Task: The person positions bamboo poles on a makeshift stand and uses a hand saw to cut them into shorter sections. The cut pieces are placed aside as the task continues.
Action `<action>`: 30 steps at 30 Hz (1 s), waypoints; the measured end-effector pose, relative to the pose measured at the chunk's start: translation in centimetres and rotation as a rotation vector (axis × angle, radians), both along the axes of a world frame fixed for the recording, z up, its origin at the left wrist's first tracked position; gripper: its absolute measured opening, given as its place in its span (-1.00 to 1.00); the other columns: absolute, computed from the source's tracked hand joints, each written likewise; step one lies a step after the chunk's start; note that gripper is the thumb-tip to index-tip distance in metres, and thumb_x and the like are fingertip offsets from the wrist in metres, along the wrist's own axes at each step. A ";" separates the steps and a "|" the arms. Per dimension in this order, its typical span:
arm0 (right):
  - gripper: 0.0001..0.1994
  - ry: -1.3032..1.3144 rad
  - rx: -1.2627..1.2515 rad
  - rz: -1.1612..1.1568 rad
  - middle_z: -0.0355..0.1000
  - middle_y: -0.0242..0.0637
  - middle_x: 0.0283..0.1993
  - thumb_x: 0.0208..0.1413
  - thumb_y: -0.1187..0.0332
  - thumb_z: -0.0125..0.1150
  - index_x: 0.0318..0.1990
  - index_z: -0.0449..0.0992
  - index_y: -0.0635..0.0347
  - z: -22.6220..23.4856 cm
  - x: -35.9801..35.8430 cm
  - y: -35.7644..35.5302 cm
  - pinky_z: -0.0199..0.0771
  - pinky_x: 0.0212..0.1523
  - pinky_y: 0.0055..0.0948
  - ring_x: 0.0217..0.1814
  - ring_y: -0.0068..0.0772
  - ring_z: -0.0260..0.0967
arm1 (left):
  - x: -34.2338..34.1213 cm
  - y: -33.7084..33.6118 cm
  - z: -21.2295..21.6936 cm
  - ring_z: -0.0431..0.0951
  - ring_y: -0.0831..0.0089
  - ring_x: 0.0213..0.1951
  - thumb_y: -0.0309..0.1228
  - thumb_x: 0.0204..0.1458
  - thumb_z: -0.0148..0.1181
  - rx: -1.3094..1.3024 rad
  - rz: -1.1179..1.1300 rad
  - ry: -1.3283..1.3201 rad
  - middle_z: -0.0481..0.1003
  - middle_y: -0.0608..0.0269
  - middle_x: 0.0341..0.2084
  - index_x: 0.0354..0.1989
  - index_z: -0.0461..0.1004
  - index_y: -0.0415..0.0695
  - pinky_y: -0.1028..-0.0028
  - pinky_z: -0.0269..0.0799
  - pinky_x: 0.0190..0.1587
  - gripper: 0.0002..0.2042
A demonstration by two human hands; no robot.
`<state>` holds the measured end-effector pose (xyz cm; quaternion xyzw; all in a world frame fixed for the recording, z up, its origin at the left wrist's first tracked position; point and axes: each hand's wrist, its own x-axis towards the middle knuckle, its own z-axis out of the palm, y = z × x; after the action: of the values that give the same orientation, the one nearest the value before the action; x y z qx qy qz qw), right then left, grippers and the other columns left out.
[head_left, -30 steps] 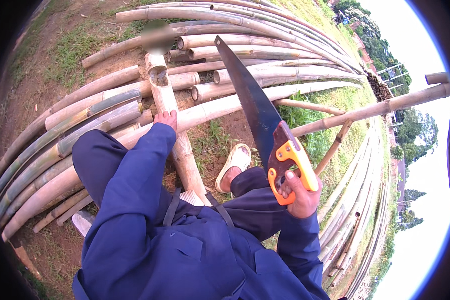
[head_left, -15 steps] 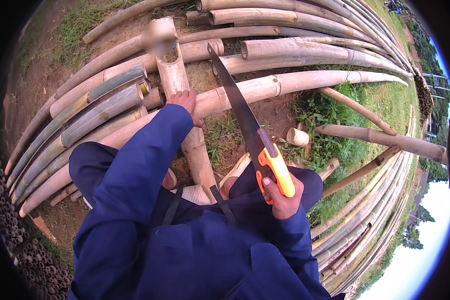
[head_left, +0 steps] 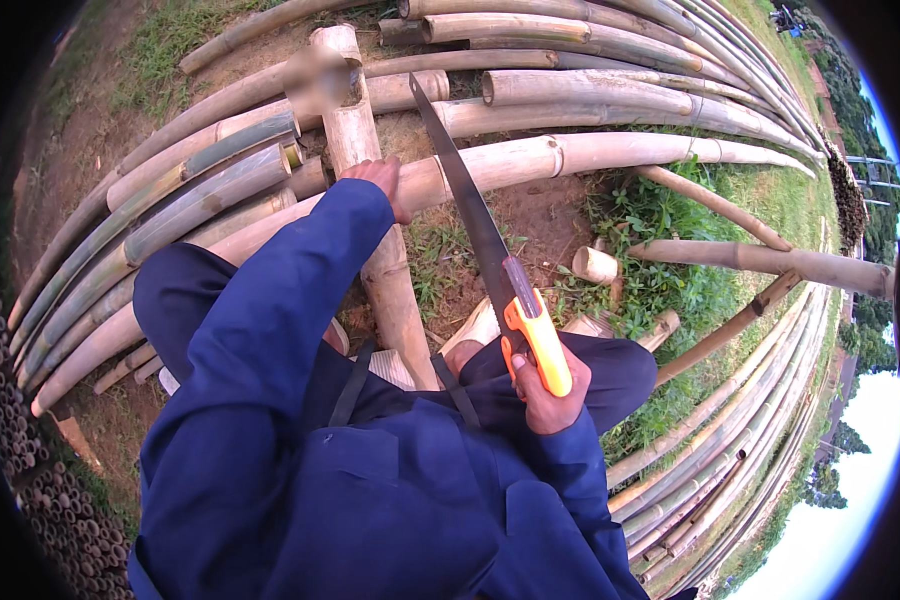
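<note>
A pale bamboo pole [head_left: 355,130] runs from between my knees up toward the top of the view, lying across other poles. My left hand [head_left: 382,180] rests on top of it, fingers curled over its side. My right hand [head_left: 545,385] grips the orange handle of a hand saw [head_left: 475,225]. The dark blade points up and away, held in the air to the right of the pole and not touching it. My blue sleeves and trousers fill the lower part of the view.
Long bamboo poles [head_left: 610,150] lie stacked across the ground ahead and curve down the right side. A short cut bamboo piece [head_left: 595,265] lies on the grass to the right. Stacked pole ends [head_left: 30,460] show at lower left. My sandalled foot [head_left: 470,330] is beside the pole.
The saw has swung left and lowered, from out at my right toward the pole. My view has tilted down. My left hand stays on the pole.
</note>
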<state>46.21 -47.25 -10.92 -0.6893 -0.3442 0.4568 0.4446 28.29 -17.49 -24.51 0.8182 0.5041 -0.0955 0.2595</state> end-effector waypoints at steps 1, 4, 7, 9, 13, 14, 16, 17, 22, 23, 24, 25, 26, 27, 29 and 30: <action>-0.68 0.007 0.001 -0.007 0.59 -0.31 -0.09 0.20 0.60 0.26 0.12 0.54 0.43 0.2 0.0 -0.4 0.45 0.03 -0.58 -0.06 -0.61 0.48 | -0.2 0.1 0.0 0.61 -0.08 0.02 -0.08 -0.30 0.54 0.005 0.008 -0.001 0.61 -0.17 -0.14 0.04 0.40 -0.28 0.10 0.50 0.13 -0.25; -0.71 -0.061 -0.040 -0.017 0.61 -0.31 -0.13 0.20 0.59 0.28 0.08 0.56 0.40 0.4 0.0 -1.6 0.48 -0.03 -0.56 -0.10 -0.60 0.51 | -0.1 -0.1 -0.1 0.60 -0.09 0.03 -0.09 -0.31 0.53 -0.015 0.024 -0.006 0.60 -0.18 -0.14 0.03 0.41 -0.28 0.09 0.51 0.12 -0.27; -0.74 -0.139 -0.057 0.005 0.62 -0.28 -0.20 0.19 0.57 0.29 0.03 0.58 0.38 0.7 -0.5 -2.9 0.51 -0.13 -0.53 -0.20 -0.56 0.55 | -0.4 -0.1 -0.4 0.60 -0.10 0.02 -0.11 -0.31 0.52 -0.006 0.021 -0.023 0.60 -0.20 -0.13 0.02 0.42 -0.29 0.09 0.52 0.10 -0.28; -0.77 -0.193 -0.063 0.024 0.62 -0.25 -0.26 0.17 0.56 0.31 -0.01 0.59 0.37 0.8 -0.8 -3.8 0.52 -0.19 -0.50 -0.28 -0.50 0.57 | -0.5 -0.3 -0.8 0.60 -0.11 0.02 -0.11 -0.32 0.52 0.010 0.016 -0.033 0.60 -0.21 -0.13 0.01 0.42 -0.30 0.10 0.52 0.10 -0.28; -0.81 -0.288 -0.062 0.051 0.60 -0.18 -0.36 0.15 0.54 0.34 -0.09 0.61 0.36 1.3 -0.9 -4.0 0.53 -0.27 -0.46 -0.38 -0.40 0.59 | -0.3 -0.4 -1.5 0.59 -0.11 0.02 -0.10 -0.31 0.54 0.066 -0.011 -0.063 0.59 -0.19 -0.13 0.00 0.42 -0.30 0.12 0.51 0.12 -0.28; -0.82 -0.291 -0.057 0.063 0.60 -0.18 -0.36 0.15 0.54 0.34 -0.10 0.61 0.36 1.8 -1.0 -3.3 0.53 -0.27 -0.46 -0.38 -0.41 0.59 | -0.3 -0.5 -1.7 0.59 -0.11 0.03 -0.10 -0.31 0.54 0.079 -0.028 -0.069 0.59 -0.19 -0.13 0.00 0.42 -0.30 0.12 0.51 0.12 -0.27; -0.85 -0.262 -0.062 0.053 0.59 -0.19 -0.38 0.16 0.53 0.34 -0.14 0.60 0.37 3.2 -0.9 -1.4 0.52 -0.28 -0.46 -0.38 -0.43 0.58 | -0.3 -0.2 -1.3 0.59 -0.05 0.05 -0.07 -0.32 0.59 0.073 0.000 -0.024 0.60 -0.14 -0.10 0.05 0.42 -0.29 0.15 0.50 0.16 -0.22; -0.86 -0.284 -0.137 0.075 0.58 -0.21 -0.39 0.16 0.53 0.34 -0.15 0.59 0.38 4.8 -0.6 0.1 0.52 -0.28 -0.47 -0.38 -0.46 0.57 | -0.3 0.1 -1.0 0.59 -0.02 0.06 -0.05 -0.33 0.61 0.078 0.013 -0.003 0.61 -0.12 -0.09 0.07 0.42 -0.29 0.16 0.50 0.18 -0.20; -0.78 -0.235 -0.136 0.122 0.61 -0.19 -0.30 0.16 0.57 0.32 -0.04 0.59 0.40 5.6 0.1 -3.3 0.56 -0.17 -0.49 -0.28 -0.45 0.61 | -0.4 -0.1 -0.7 0.58 -0.09 0.02 -0.09 -0.30 0.57 0.025 -0.004 -0.029 0.59 -0.20 -0.12 0.01 0.42 -0.29 0.11 0.47 0.16 -0.27; -0.74 -0.226 -0.176 0.055 0.63 -0.20 -0.25 0.15 0.59 0.31 0.01 0.59 0.39 6.6 0.3 -4.5 0.57 -0.12 -0.47 -0.23 -0.42 0.62 | -0.4 -0.5 -0.6 0.58 -0.09 0.03 -0.09 -0.30 0.57 0.000 0.008 -0.018 0.58 -0.20 -0.12 0.01 0.42 -0.29 0.11 0.46 0.17 -0.27; -0.75 -0.251 -0.141 0.088 0.63 -0.19 -0.26 0.15 0.58 0.30 -0.01 0.60 0.38 6.3 0.4 -4.2 0.57 -0.14 -0.46 -0.24 -0.40 0.62 | -0.5 -0.9 -0.8 0.58 -0.08 0.03 -0.09 -0.30 0.56 0.004 0.013 -0.019 0.59 -0.19 -0.12 0.01 0.42 -0.29 0.11 0.46 0.17 -0.27; -0.77 -0.276 -0.105 0.122 0.62 -0.18 -0.28 0.15 0.58 0.30 -0.03 0.60 0.37 5.6 0.4 -3.5 0.57 -0.16 -0.44 -0.26 -0.39 0.62 | -0.7 -1.3 -1.0 0.58 -0.08 0.03 -0.09 -0.29 0.56 0.008 0.020 -0.019 0.59 -0.18 -0.12 0.01 0.42 -0.29 0.12 0.46 0.18 -0.28; -0.79 -0.290 -0.027 0.127 0.61 -0.17 -0.30 0.15 0.56 0.31 -0.06 0.60 0.37 3.0 0.1 -2.5 0.57 -0.19 -0.43 -0.28 -0.38 0.62 | -0.3 -0.5 -0.6 0.58 -0.08 0.03 -0.10 -0.29 0.56 0.038 0.008 -0.024 0.59 -0.17 -0.11 0.01 0.42 -0.29 0.12 0.45 0.18 -0.28; -0.82 -0.298 0.039 0.135 0.60 -0.16 -0.33 0.15 0.55 0.32 -0.09 0.60 0.36 -0.4 -0.5 -1.3 0.56 -0.21 -0.43 -0.31 -0.37 0.62 | -0.2 -0.3 -0.6 0.58 -0.08 0.04 -0.10 -0.29 0.55 0.074 -0.011 -0.041 0.59 -0.17 -0.12 0.01 0.42 -0.29 0.12 0.45 0.18 -0.28; -0.85 -0.342 0.016 0.122 0.58 -0.14 -0.38 0.15 0.51 0.33 -0.15 0.59 0.37 -5.7 -1.3 3.2 0.53 -0.25 -0.41 -0.36 -0.35 0.58 | 0.0 -0.9 -1.5 0.58 -0.08 0.04 -0.11 -0.29 0.55 0.127 -0.037 -0.072 0.60 -0.16 -0.13 0.02 0.42 -0.28 0.13 0.45 0.17 -0.29; -0.86 -0.312 0.050 0.100 0.58 -0.15 -0.38 0.16 0.51 0.33 -0.16 0.58 0.37 -6.2 -1.0 3.6 0.53 -0.25 -0.42 -0.36 -0.36 0.57 | 0.0 -0.4 -1.4 0.58 -0.08 0.03 -0.11 -0.31 0.54 0.097 0.001 -0.048 0.60 -0.15 -0.16 0.03 0.42 -0.28 0.12 0.47 0.16 -0.28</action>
<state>45.24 -43.66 -17.13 -0.7227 -0.4542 0.3572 0.3793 28.30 -17.89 -25.94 0.8317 0.5021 -0.0510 0.2315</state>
